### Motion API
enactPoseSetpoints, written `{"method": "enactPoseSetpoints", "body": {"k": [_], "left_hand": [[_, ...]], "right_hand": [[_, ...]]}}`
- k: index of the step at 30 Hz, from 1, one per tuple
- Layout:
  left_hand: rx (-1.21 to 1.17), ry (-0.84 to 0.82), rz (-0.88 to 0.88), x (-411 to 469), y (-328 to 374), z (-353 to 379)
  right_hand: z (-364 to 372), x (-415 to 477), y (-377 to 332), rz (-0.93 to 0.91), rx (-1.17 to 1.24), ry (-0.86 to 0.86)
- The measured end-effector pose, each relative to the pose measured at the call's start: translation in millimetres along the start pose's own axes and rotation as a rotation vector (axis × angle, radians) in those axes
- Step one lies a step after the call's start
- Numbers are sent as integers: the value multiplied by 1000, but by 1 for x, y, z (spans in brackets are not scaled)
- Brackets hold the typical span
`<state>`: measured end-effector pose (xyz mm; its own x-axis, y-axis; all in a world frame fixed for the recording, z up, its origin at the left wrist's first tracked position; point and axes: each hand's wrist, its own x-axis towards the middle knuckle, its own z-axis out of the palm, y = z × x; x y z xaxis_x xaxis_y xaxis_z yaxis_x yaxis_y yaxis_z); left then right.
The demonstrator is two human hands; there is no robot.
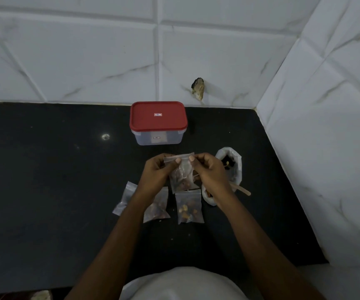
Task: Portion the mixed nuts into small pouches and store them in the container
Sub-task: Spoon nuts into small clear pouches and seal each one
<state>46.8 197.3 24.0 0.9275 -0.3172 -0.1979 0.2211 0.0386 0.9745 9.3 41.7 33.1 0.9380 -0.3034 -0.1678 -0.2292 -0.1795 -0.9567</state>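
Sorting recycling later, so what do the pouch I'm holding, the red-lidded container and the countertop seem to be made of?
Pouch: thin glossy clear plastic film; it crinkles and nuts show through. Container: stiff translucent plastic, frosted walls; its lid is opaque red, smooth, likely plastic too. Countertop: probably polished black stone, judging by the reflected light spot.

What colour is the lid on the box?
The lid is red with a small label, seen in the head view.
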Motion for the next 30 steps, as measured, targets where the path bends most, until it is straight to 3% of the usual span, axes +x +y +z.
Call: {"method": "enactPoseSetpoints", "body": {"k": [8, 19, 30], "left_hand": [[30, -72, 31, 2, 1, -33], [154, -34, 65, 17, -1, -41], [136, -91, 71, 12, -15, -43]], "right_hand": [[37, -1, -2, -47, 41, 47], [51, 5, 0, -36, 171, 101], [52, -1, 23, -64, 61, 126]]}}
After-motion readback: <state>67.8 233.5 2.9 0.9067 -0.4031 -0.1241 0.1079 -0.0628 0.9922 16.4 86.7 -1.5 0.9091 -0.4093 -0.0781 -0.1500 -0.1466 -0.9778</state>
